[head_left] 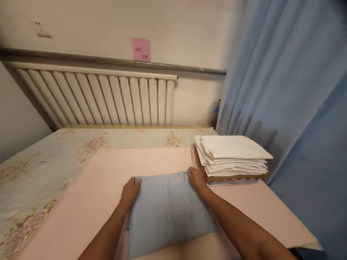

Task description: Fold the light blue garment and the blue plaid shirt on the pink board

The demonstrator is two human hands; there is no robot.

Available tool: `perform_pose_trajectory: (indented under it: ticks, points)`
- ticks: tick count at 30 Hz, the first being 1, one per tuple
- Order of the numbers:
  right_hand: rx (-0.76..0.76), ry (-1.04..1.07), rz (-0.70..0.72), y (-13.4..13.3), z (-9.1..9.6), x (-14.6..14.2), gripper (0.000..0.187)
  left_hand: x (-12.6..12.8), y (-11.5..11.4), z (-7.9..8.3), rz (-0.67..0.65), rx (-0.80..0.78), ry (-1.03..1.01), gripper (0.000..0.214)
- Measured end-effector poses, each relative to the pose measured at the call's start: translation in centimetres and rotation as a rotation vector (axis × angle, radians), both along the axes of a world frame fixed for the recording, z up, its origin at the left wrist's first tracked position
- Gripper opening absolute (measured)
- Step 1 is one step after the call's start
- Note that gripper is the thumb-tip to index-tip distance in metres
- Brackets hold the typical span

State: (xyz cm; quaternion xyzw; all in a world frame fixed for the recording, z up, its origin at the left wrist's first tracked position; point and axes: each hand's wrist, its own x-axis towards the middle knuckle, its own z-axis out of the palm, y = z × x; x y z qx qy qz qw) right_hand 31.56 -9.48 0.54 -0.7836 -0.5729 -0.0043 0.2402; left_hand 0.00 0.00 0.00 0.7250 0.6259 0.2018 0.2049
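A folded light blue cloth (168, 212) lies flat on the pink sheet (106, 179) in front of me. My left hand (130, 191) grips its far left corner with the fingers curled over the edge. At the far right corner, my right hand (196, 180) pinches the cloth the same way. Both forearms reach in from the bottom of the view along the cloth's two sides.
A stack of folded white cloths (230, 153) sits on a brown board at the right, close to my right hand. A floral cover (34, 170) shows under the pink sheet. A white radiator (103, 96) lines the wall; a blue curtain (298, 101) hangs at right.
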Motion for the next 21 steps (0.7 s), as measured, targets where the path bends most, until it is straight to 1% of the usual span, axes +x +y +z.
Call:
perform_pose_trajectory:
  ticks: [1, 3, 5, 7, 9, 10, 12, 15, 16, 18, 21]
  points:
    - [0.008, -0.008, 0.006, -0.2, -0.2, 0.0, 0.016, -0.1, -0.2, 0.0, 0.014, 0.017, 0.005, 0.034]
    - [0.039, -0.027, 0.014, -0.8, -0.2, -0.3, 0.027, -0.2, -1.0, 0.4, 0.044, 0.073, 0.022, 0.043]
    - [0.108, -0.054, 0.024, -1.7, 0.0, -0.9, 0.037, 0.0, -2.6, 0.7, 0.051, 0.145, 0.044, 0.049]
    - [0.207, -0.085, 0.080, -2.9, 0.1, -1.8, 0.040, 0.8, -4.9, 0.7, 0.003, 0.205, 0.059, 0.048]
    - [0.280, -0.106, 0.175, -4.5, -0.2, -3.3, 0.040, 2.1, -7.7, 0.0, -0.096, 0.261, 0.071, 0.045]
    - [0.294, -0.108, 0.222, -5.4, -0.4, -4.1, 0.040, 2.9, -9.1, -0.6, -0.153, 0.314, 0.084, 0.043]
    - [0.275, -0.109, 0.310, -7.4, -1.1, -6.0, 0.040, 4.4, -11.8, -1.9, -0.258, 0.385, 0.109, 0.041]
    - [0.208, -0.144, 0.434, -10.2, -2.1, -8.2, 0.041, 5.6, -14.5, -3.8, -0.376, 0.389, 0.186, 0.043]
    - [0.177, -0.159, 0.456, -11.0, -2.5, -8.6, 0.042, 5.7, -15.0, -4.2, -0.397, 0.382, 0.217, 0.044]
    - [0.121, -0.178, 0.457, -12.2, -3.1, -8.7, 0.045, 5.5, -15.4, -4.8, -0.419, 0.383, 0.270, 0.046]
    - [0.059, -0.180, 0.420, -13.2, -4.0, -7.5, 0.047, 4.7, -15.4, -5.1, -0.427, 0.414, 0.314, 0.048]
